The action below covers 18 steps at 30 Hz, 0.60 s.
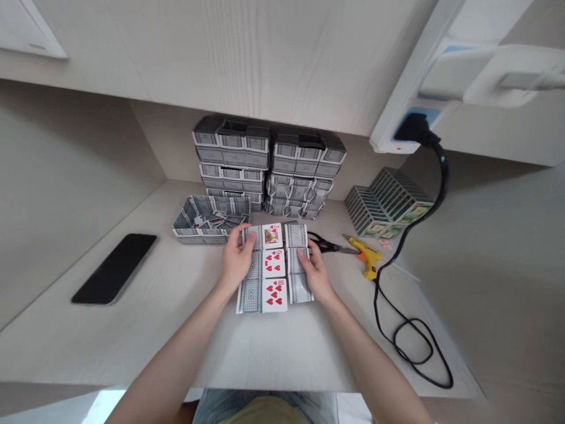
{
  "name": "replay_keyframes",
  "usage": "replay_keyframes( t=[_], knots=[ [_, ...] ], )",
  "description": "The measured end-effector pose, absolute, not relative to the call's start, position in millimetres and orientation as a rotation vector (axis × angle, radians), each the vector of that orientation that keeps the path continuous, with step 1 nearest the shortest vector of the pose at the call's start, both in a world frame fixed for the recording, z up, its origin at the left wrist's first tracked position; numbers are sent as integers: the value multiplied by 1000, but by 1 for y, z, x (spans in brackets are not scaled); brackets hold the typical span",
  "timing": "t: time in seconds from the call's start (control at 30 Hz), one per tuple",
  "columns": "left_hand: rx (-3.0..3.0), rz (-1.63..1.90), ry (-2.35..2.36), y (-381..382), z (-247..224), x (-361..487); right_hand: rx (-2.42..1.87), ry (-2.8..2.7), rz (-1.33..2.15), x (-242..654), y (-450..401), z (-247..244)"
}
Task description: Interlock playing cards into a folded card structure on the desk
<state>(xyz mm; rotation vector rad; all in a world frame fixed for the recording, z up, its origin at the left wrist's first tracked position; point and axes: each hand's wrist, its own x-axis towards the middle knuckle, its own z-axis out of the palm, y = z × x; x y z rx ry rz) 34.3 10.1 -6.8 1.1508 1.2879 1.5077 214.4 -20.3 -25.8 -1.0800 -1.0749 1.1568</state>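
Note:
My left hand point(237, 259) grips the upper left edge of a panel of joined playing cards point(273, 294), thumb on top. Grey patterned backs fill its left side, and the jack, nine and ten of hearts show face up beside them. A narrower strip of card backs point(298, 235) stands at the right, a thin gap between it and the panel. My right hand point(315, 271) holds that strip by its right side, thumb across its face. Whether panel and strip are joined underneath, I cannot tell. Black-handled scissors point(329, 244) lie just behind my right hand.
An open card-built box point(207, 240) with card pieces stands behind my left hand. Stacked card-built boxes point(233, 156) line the back. A yellow glue gun point(368, 253), its black cord point(399, 350) and card packs point(397, 194) are right; a black phone point(115, 268) is left.

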Motion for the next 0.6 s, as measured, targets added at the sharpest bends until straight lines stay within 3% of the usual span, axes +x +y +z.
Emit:
replay_keyframes(
  t=[0.6],
  knots=[
    [1480,1451,1560,7,-3,35,-997,-1073,1205,215,-23,-22]
  ],
)
